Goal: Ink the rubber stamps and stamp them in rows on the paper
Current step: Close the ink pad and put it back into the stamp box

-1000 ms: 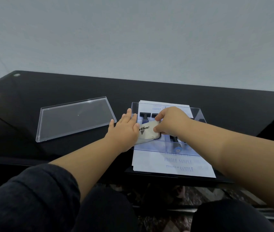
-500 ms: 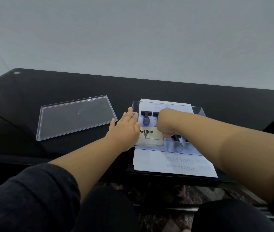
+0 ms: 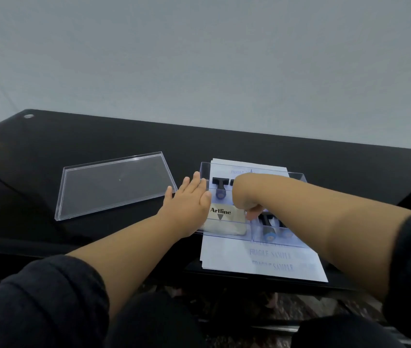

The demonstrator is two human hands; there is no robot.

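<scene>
The paper [image 3: 257, 259] already carries faint rows of "FRAGILE SAMPLE" prints, so some stamping looks done, but the rubber stamps [image 3: 220, 188] lie back in the clear tray [image 3: 297, 175] on it. The left hand [image 3: 190, 202] rests flat, fingers straight, against the tray's left edge. The right hand [image 3: 246, 197] curls down beside the Artline ink pad [image 3: 225, 221]; I cannot tell whether it holds anything.
</scene>
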